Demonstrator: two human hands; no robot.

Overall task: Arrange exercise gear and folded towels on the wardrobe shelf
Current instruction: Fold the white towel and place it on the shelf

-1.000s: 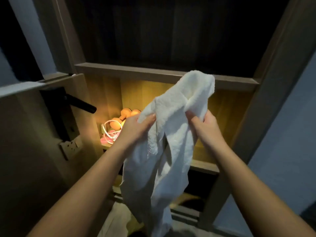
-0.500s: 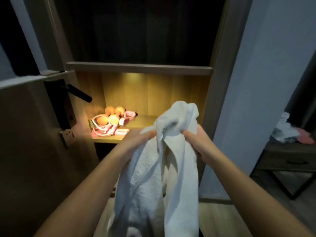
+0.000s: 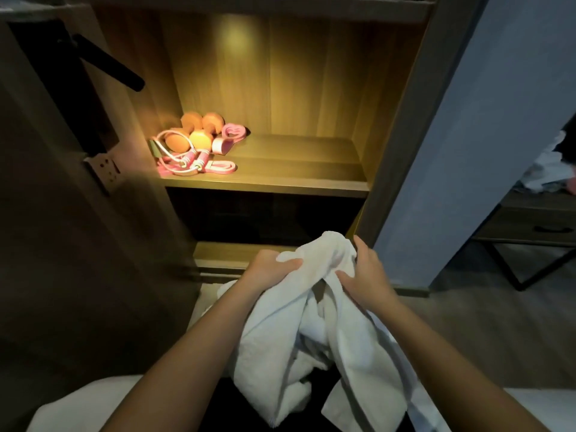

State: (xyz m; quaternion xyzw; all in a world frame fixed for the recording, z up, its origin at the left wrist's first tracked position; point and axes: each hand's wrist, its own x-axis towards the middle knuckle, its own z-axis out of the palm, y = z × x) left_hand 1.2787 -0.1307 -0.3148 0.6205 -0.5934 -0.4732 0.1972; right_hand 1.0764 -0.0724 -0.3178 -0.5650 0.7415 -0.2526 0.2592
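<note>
Exercise gear [image 3: 196, 145] sits at the left of the lit shelf [image 3: 296, 182] — that part looks done. Left hand [image 3: 268, 269] and right hand [image 3: 364, 275] each grip the white towel [image 3: 311, 332], bunched and unfolded, near and below the shelf — folding and placing remain.

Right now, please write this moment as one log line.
left hand: grips towel | right hand: grips towel | towel: unfolded | shelf: exercise gear at left
</note>
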